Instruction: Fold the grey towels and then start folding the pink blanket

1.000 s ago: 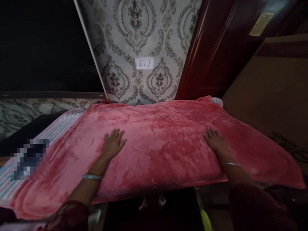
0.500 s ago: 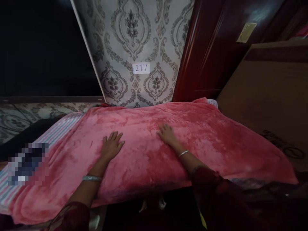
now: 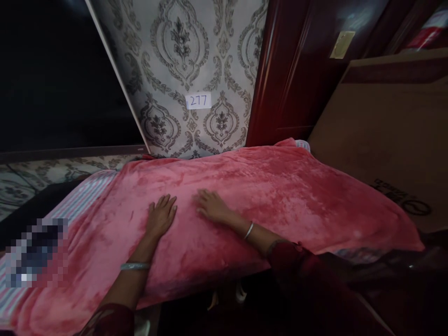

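A plush pink-red blanket (image 3: 280, 196) is spread over a table or bench, its front edge hanging down. My left hand (image 3: 161, 215) rests palm down on it, left of the middle, fingers stretched out. To its right, my right hand (image 3: 213, 206) lies flat on the blanket too, with its fingertips slightly smeared by motion and pointing left. Neither hand grips the fabric. Under the blanket a striped cloth (image 3: 82, 193) shows along the left side, and a bit of it peeks out at the back right corner.
A large dark screen (image 3: 59, 79) stands at the back left. Patterned wallpaper bears a paper label (image 3: 199, 100) reading 277. On the right are a dark red door (image 3: 297, 70) and a big cardboard box (image 3: 385, 130). A blurred-out patch (image 3: 37, 252) covers something at the left edge.
My right hand has slid left across the blanket, closer to my left hand. My left hand stays in about the same place. The view has shifted slightly.
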A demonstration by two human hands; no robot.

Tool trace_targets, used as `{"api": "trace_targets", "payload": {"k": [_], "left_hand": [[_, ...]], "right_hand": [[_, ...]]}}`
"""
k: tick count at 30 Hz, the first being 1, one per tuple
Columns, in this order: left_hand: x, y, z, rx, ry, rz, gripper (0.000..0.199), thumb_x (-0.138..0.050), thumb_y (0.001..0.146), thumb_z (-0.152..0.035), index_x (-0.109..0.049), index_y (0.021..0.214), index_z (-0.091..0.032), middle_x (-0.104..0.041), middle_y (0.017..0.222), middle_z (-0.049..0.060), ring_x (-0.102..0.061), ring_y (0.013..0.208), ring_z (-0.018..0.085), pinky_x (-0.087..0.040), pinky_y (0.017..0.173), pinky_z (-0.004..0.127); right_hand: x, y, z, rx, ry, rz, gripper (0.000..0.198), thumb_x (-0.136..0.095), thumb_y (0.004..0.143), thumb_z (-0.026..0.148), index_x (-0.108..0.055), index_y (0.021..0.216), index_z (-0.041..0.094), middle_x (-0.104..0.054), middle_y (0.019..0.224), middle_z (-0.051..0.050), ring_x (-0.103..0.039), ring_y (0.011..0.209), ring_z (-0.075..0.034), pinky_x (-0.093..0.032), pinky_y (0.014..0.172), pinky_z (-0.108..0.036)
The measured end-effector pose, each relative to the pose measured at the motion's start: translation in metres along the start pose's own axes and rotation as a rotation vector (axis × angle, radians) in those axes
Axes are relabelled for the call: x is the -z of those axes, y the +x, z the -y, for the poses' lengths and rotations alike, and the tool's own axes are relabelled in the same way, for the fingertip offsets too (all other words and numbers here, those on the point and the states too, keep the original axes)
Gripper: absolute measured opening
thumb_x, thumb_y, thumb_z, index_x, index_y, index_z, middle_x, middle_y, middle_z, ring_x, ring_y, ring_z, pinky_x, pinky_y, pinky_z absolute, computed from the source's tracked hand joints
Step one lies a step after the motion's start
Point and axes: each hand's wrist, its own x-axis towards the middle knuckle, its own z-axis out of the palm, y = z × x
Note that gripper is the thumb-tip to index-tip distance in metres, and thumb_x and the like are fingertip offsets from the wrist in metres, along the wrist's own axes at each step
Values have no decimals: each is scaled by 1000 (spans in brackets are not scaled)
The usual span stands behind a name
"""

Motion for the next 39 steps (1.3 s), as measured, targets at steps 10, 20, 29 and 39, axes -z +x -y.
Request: {"api": "trace_targets", "payload": {"k": [10,20,29,39], "left_hand": [[1,2,2,-6,6,-12,55,-27,101,-33,-53,149,-20,-44,159,15,-37,150,30,-29,119,58],[0,8,4,-18,35,-25,56,-27,101,-34,-55,147,-20,-47,158,15,-40,148,31,-32,118,59],[6,7,-1,-10,65,-7,58,-24,102,-33,-53,149,-17,-45,159,16,-39,149,31,-32,119,59],[7,7,-5,-10,77,6,57,-27,101,-32,-51,150,-17,-44,159,18,-39,149,32,-32,117,60]], "right_hand": [[-30,-20,40,454,11,129,66,-41,102,62,-35,160,29,-24,169,-7,-15,157,-29,-13,125,-56],[28,-60,-66,-62,-82,35,66,-44,103,57,-34,161,27,-19,170,-13,-13,157,-33,-14,123,-62],[3,-110,-8,419,113,143,57,-50,103,50,-44,155,30,-38,164,-4,-23,155,-22,-14,127,-46],[62,-131,-144,-403,-99,29,63,-44,104,50,-32,161,26,-16,170,-12,-11,157,-35,-14,123,-61]]}}
